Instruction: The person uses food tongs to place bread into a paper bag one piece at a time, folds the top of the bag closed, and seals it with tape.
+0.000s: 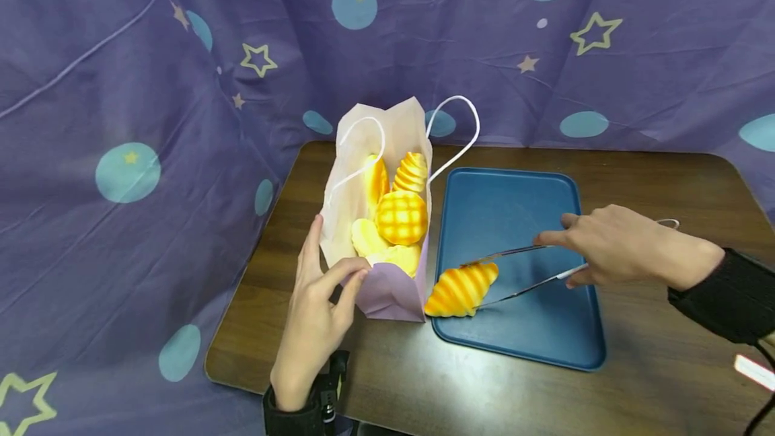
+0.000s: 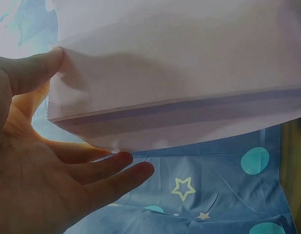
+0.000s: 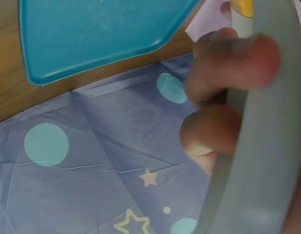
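Observation:
My right hand (image 1: 611, 246) grips a pair of metal tongs (image 1: 564, 274), whose tips lie on either side of a croissant-shaped bread roll (image 1: 460, 291). That roll sits over the left edge of the blue tray (image 1: 517, 338), right by the bag. With thumb and index finger, my left hand (image 1: 315, 305) pinches the near rim of an open paper bag (image 1: 387, 291), its other fingers spread along the outside. Inside the bag are a round checkered bun (image 1: 401, 218), a ridged roll (image 1: 411, 172), a long bread (image 1: 377, 184) and paler pieces (image 1: 396, 258).
Two white cord handles (image 1: 475, 128) rise from the bag. The wooden table (image 1: 666, 184) has its left edge just beyond the bag. A patterned purple cloth (image 1: 424, 39) hangs behind. A white object (image 1: 755, 372) and a black cable show at far right.

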The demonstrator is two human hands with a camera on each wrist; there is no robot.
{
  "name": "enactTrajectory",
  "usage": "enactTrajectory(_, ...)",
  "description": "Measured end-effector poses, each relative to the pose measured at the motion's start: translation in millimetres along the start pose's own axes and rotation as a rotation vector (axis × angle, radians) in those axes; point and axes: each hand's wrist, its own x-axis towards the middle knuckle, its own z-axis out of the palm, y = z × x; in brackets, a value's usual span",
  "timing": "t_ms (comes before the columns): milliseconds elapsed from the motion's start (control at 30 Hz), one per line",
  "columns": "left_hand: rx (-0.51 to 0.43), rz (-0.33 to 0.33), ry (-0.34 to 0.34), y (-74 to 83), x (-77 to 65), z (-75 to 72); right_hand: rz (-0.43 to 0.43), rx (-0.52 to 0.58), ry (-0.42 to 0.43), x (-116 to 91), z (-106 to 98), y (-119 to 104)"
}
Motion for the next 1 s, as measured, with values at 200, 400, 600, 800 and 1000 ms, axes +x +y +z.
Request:
enactTrajectory(200, 0.007, 0.001, -0.004, 0.8, -0.9, 1.3, 0.011, 0.042, -0.013, 3.5, 10.7, 10.2)
enactTrajectory(400, -0.002, 0.009, -0.002, 0.6, 0.8, 1.3, 0.022, 0.093, 0.03, -1.6, 26.2, 11.2)
enactTrajectory(600, 0.004, 0.008, 0.005, 0.4, -0.2, 1.6, 0.01, 0.111, 0.129, -10.6, 37.9, 6.7)
enactTrajectory(800, 0.001, 0.01, 0.004, 0.4, -2.0, 2.6, 0.035, 0.124, 0.186, -24.8, 48.9, 1.2)
enactTrajectory(1000, -0.008, 0.009, 0.003, 0.5, -1.1, 1.1, 0.042, 0.153, 0.234, -38.0, 51.7, -1.3)
